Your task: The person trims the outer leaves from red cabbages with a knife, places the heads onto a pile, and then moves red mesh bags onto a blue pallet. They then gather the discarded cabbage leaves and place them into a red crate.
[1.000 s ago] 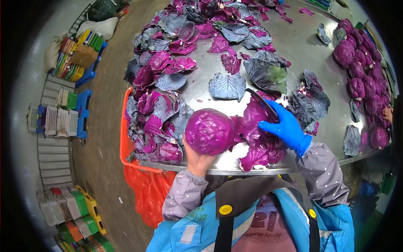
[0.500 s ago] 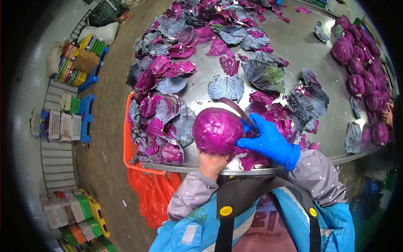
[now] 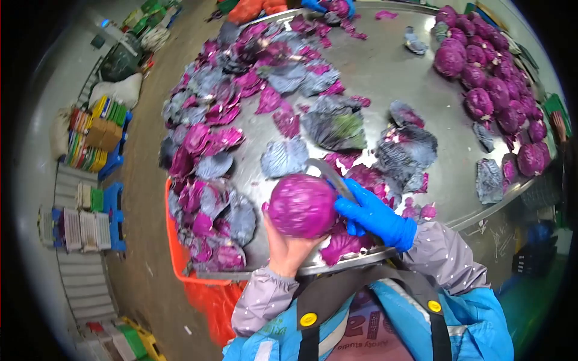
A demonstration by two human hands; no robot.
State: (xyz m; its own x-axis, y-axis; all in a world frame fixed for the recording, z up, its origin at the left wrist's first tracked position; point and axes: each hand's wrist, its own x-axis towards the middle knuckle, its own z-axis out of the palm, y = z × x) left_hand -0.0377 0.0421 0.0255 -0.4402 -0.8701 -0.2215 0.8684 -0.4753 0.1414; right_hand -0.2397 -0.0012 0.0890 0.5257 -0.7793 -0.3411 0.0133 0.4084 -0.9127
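A round red cabbage [image 3: 303,206] rests in my bare left hand [image 3: 284,248], whose fingers cup it from below and the left side. My right hand [image 3: 378,218], in a blue glove, is closed around a knife [image 3: 332,180] with a curved blade that points up and left. The blade is just right of the cabbage's top; whether its edge touches is not clear. Under both hands lie purple trimmed leaves [image 3: 344,245] near the edge of the metal table [image 3: 385,66]. A flat bluish outer leaf [image 3: 284,157] lies just beyond the cabbage.
Loose leaves [image 3: 211,141] heap along the table's left side, above an orange crate [image 3: 176,240]. Whole red cabbages [image 3: 497,93] are piled at the right edge. Another person's hand [image 3: 559,125] shows at far right, and blue gloves [image 3: 314,6] at the far end.
My view has shifted, so the table things appear lower and further left. The cabbage has turned in my left hand, whose fingers now show at its left side. The right hand keeps the knife.
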